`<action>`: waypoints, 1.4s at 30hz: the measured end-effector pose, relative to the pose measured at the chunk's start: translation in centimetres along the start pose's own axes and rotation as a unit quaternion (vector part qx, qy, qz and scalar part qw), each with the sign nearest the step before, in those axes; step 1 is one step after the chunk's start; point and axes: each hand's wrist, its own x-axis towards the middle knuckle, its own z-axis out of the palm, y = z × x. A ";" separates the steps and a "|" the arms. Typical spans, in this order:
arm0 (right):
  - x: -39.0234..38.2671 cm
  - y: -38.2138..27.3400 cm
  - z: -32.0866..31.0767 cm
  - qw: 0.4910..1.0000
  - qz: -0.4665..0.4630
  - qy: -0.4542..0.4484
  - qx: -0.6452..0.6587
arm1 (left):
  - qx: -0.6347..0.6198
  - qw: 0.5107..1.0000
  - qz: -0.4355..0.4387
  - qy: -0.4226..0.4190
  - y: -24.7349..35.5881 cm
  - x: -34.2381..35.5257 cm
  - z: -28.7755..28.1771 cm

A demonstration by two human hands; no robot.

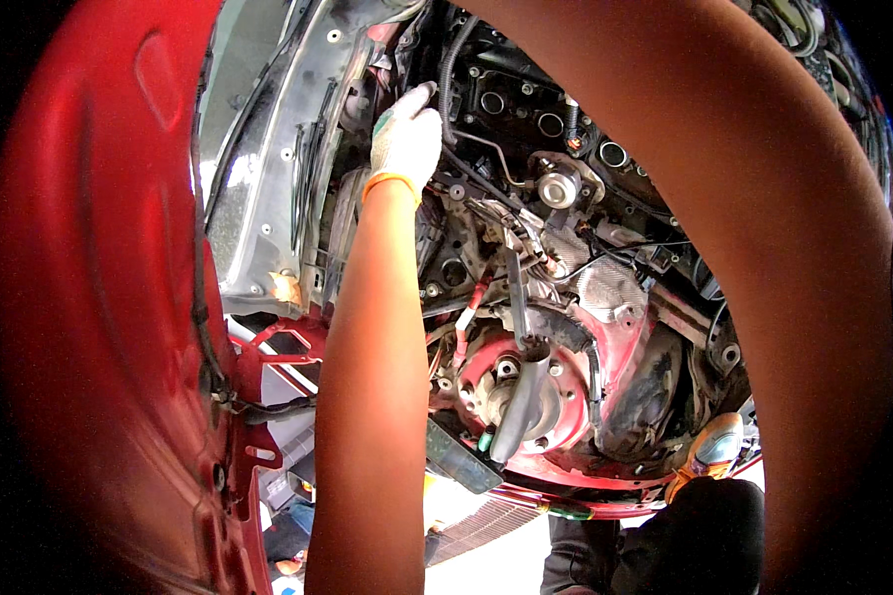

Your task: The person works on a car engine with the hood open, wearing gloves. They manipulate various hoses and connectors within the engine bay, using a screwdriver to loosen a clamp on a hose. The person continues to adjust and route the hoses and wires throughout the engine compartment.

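Note:
My left arm reaches up from the lower edge into a car's engine bay. On its end, my left hand (pixel 407 144) wears a white knit glove with an orange cuff. It is closed beside a black corrugated hose (pixel 450 84) near the engine's edge. Its fingertips are turned away, so what they grip is hidden. My right arm arches along the right side and leaves past the top edge, with the right hand out of view. Right of the left hand lies the dark engine top (pixel 511 109), with round openings and a silver round metal part (pixel 559 188).
A red body panel (pixel 99 297) fills the left, beside the windshield base (pixel 268 198). Below stands a red-rimmed strut tower (pixel 577 421), crossed by a grey tube (pixel 518 416). A dark flat panel (pixel 461 464) lies nearby. A shoe (pixel 716 444) and dark trouser legs (pixel 704 526) show lower right.

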 end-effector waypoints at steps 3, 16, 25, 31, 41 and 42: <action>-0.2 0.0 0.0 1.000 0.002 -0.002 0.000 | 0.028 1.000 0.000 0.004 0.3 -0.3 -0.2; -0.1 0.0 -0.2 1.000 0.006 -0.005 0.004 | 0.005 1.000 -0.008 -0.009 0.6 -0.5 -0.1; -0.1 0.1 -0.5 0.999 0.011 0.011 0.040 | -0.009 0.999 -0.038 -0.020 0.3 -0.2 0.1; -3.0 3.1 -2.6 0.964 0.084 0.071 0.240 | -0.035 0.998 -0.039 -0.027 0.4 -0.1 -0.1; -11.0 8.4 0.1 0.911 -0.047 0.044 0.406 | -0.008 0.999 -0.028 -0.040 1.5 -0.9 -0.8; -11.0 8.1 0.1 0.905 -0.030 0.012 0.423 | -0.016 0.999 -0.026 -0.037 1.2 -0.8 -0.7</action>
